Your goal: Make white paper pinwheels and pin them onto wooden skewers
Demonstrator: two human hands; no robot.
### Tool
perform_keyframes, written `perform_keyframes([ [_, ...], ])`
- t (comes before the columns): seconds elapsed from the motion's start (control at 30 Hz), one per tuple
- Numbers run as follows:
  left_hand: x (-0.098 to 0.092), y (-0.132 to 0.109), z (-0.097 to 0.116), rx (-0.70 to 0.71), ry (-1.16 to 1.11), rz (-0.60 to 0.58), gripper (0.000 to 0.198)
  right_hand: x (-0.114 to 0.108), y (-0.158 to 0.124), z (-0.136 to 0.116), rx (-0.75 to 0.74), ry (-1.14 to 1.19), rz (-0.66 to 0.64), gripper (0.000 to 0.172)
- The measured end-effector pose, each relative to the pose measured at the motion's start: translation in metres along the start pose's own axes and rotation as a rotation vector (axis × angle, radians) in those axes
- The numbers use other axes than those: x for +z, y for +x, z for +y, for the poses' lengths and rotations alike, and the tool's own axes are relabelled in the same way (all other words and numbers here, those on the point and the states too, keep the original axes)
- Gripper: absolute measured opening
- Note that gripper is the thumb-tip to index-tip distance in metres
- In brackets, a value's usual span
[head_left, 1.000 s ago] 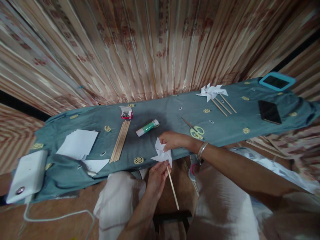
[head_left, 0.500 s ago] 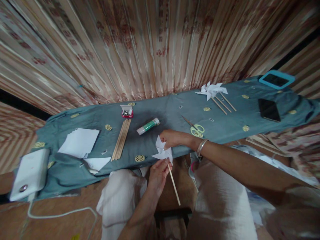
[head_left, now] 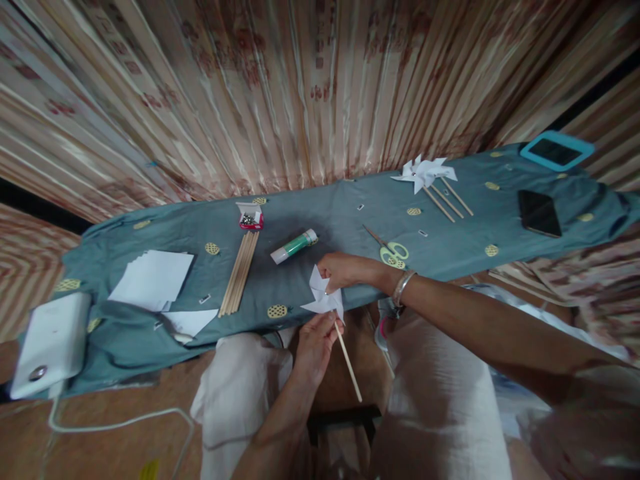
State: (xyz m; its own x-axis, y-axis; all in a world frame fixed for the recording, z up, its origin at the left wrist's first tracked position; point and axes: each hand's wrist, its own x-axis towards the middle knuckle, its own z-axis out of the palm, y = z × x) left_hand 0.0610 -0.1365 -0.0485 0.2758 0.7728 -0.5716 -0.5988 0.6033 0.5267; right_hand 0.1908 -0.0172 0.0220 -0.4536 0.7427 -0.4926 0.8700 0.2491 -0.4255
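Note:
A white paper pinwheel (head_left: 320, 298) is held over the table's front edge, a small pin showing at its middle. Its wooden stick (head_left: 349, 363) slants down toward my lap. Just below the paper, my left hand (head_left: 315, 343) is closed around the top of the stick. From the right, my right hand (head_left: 343, 270) has its fingers closed on the pinwheel's upper blade; the fingertips are partly hidden. A glue stick (head_left: 294, 247) with a green label lies beyond the hands. Green-handled scissors (head_left: 393, 253) lie behind my right wrist.
Wooden sticks (head_left: 239, 275) lie in a bundle beside an open red box of pins (head_left: 251, 219). Paper squares (head_left: 153, 280) and a white power bank (head_left: 53, 347) are at left. Finished pinwheels (head_left: 423, 175), a phone (head_left: 539, 213) and a blue-framed device (head_left: 557, 151) are at right.
The view has shifted slightly, so the table things sit a little differently in the picture. Both hands keep nearly the same hold on the pinwheel and its stick.

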Motion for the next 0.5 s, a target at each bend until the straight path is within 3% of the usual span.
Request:
perform_keyframes([
  [0.5,0.005,-0.006,0.002,-0.014,-0.024,0.053,0.044,0.012,0.000,0.023,-0.122,0.381,0.019,0.021],
])
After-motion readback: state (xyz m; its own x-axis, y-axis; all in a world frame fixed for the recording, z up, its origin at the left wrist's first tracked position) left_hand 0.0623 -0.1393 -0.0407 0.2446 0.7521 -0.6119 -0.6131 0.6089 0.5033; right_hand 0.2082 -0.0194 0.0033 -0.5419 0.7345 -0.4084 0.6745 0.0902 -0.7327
